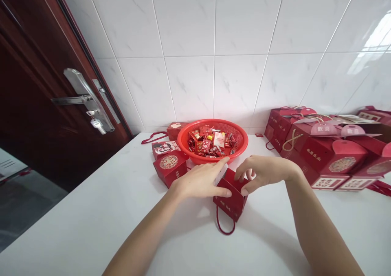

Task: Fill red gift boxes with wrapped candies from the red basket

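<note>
A small red gift box (230,200) with a dark red cord handle hanging at its front stands on the white table, its top partly unfolded. My left hand (203,180) holds the box's left side, thumb across the near panel and fingers behind. At the right edge, the curled fingers of my right hand (255,174) pinch the rim, thumb on the near corner. Part of the box's inside is hidden by my fingers. Just behind it sits a red plastic basket (242,147) of wrapped candies (207,141).
Several red boxes (171,164) lie left of the basket, with a red ribbon (154,137) near the wall. More red boxes (324,153) with handles are grouped at the right. A tiled wall (189,88) backs the table (122,210); a dark door (39,64) is at left.
</note>
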A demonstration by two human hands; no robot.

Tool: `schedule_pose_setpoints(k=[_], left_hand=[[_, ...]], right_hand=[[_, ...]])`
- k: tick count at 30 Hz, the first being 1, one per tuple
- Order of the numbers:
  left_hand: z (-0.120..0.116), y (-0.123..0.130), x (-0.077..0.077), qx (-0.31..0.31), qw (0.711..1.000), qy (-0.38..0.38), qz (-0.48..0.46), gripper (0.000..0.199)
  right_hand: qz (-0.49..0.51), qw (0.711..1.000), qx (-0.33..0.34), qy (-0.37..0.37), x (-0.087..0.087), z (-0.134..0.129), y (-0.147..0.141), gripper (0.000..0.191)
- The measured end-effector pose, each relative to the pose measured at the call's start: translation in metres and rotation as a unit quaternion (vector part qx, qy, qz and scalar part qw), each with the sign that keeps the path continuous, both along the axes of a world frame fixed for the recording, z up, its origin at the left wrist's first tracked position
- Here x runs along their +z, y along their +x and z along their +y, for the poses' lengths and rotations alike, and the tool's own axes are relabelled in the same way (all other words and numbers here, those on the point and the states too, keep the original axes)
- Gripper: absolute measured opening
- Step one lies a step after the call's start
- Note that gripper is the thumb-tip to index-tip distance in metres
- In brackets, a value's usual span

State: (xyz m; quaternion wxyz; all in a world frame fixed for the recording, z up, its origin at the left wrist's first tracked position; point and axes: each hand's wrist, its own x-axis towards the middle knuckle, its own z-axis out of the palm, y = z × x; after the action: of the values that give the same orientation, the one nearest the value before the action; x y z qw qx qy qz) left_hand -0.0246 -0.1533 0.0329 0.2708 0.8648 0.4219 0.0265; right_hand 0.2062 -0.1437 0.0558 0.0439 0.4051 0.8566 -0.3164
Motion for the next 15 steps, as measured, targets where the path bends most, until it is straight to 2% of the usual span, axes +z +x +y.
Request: schedule_pose_setpoints(k=[5,10,13,15], left_hand=[[-0.001,0.007,-0.009,-0.026,1.000,-0.014,-0.010,0.081],[-0.007,0.018,-0.019,-0.027,0.997,0.000,-0.074,0.084],[-0.010,0.021,-0.019,0.008,0.994,0.028,-0.104,0.090],[-0.012,0.023,-0.018,0.040,0.993,0.035,-0.110,0.090]], right_hand=[[0.020,0.999,-0.015,-0.028,0.006,-0.003,0.013,0.052],[-0.033,0.995,-0.096,0.006,0.005,-0.006,0.018,0.047],[-0.102,0.981,-0.160,0.033,-0.001,-0.003,0.013,0.048],[-0.132,0.974,-0.180,0.037,-0.003,-0.002,0.008,0.050]])
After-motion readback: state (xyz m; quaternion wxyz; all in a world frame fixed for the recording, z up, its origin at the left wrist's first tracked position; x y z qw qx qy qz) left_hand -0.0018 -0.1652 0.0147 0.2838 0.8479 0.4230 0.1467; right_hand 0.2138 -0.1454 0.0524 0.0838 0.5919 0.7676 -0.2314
